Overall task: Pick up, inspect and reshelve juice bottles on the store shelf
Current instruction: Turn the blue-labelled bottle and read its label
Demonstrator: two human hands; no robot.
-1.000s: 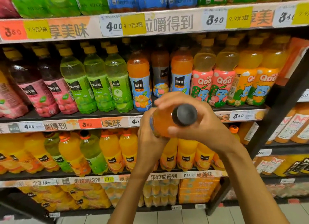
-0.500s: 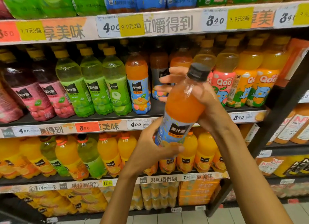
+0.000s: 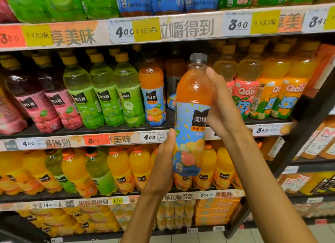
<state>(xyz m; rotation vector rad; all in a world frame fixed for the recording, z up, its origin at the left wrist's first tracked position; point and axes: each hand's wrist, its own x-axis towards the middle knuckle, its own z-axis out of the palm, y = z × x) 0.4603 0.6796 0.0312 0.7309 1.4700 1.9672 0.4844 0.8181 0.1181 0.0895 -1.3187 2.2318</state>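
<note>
Upright in front of the shelf (image 3: 126, 132) stands the juice bottle (image 3: 193, 115), grey cap up, orange juice above a blue label reading 美汁源 with pictured fruit. The left hand (image 3: 163, 163) wraps its grip round the lower label; the right hand (image 3: 220, 104) curls its grip round the upper body from the right. Behind, far right, Qoo bottles (image 3: 244, 97); far left, green bottles (image 3: 107, 97). A price tag (image 3: 150, 137) reads 400.
</note>
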